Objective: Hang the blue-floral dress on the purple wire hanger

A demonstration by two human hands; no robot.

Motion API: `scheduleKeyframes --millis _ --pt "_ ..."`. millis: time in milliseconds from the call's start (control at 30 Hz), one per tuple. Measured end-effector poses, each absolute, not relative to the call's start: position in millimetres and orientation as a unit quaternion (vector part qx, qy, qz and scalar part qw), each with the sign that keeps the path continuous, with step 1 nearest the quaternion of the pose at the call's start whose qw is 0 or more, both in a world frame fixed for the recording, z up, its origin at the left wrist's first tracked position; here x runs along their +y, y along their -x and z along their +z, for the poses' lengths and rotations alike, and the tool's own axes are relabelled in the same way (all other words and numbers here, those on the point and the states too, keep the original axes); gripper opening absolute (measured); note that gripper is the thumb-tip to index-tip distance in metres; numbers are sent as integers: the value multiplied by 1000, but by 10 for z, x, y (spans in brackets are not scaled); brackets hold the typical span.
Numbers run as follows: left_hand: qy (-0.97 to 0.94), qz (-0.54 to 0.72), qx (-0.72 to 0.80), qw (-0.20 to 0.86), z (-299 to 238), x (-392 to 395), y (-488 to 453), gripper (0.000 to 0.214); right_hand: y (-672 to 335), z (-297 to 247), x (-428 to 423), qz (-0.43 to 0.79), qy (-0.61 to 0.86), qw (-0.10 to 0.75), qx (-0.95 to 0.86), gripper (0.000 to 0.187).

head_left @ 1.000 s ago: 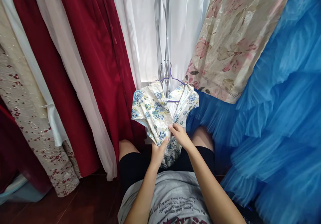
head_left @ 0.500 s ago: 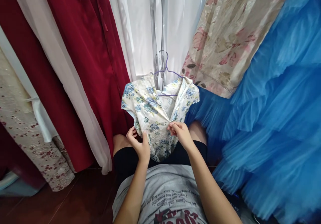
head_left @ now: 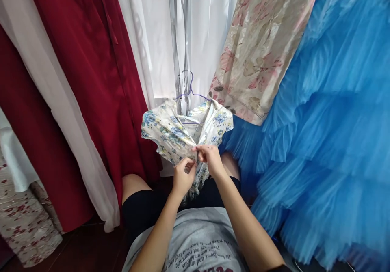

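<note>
A small white garment with blue flowers [head_left: 170,132] hangs on a purple wire hanger [head_left: 191,94] hooked to a metal rack post [head_left: 177,52]. My left hand [head_left: 183,175] and my right hand [head_left: 209,158] meet at the garment's front opening, below the hanger. Both pinch the floral cloth, fingertips almost touching each other. The lower part of the garment drapes behind my hands, over my lap.
Dark red dresses [head_left: 91,73] and a white one [head_left: 45,81] hang at the left. White sheer fabric [head_left: 210,28] lies behind the post. A beige floral dress [head_left: 258,48] and a layered blue tulle skirt [head_left: 329,134] fill the right. Dark wooden floor [head_left: 85,251] shows at lower left.
My left hand has moved from the garment's left side to the middle, beside my right hand. The view has shifted slightly to the right.
</note>
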State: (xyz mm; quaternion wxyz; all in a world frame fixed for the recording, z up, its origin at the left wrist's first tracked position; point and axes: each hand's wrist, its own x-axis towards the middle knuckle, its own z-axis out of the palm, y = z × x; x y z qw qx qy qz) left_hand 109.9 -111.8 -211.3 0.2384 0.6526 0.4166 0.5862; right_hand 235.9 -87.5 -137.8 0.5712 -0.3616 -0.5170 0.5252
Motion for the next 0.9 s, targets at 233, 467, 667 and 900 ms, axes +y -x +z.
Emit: scheduleKeyframes --millis 233,467,667,900 --pt "-738 477 444 178 -2102 -1160 -883 6 -2260 -151 -18 604 324 554 -472 4" --pt "-817 374 417 137 -1774 -1060 -698 5 -2357 93 21 635 274 529 -491 12" --pt "-774 518 361 -45 -483 -515 -729 35 -2411 -35 -167 516 308 530 -598 15" --pt "-783 496 359 -105 140 -103 -855 10 -2364 -153 -24 409 294 612 -610 14"
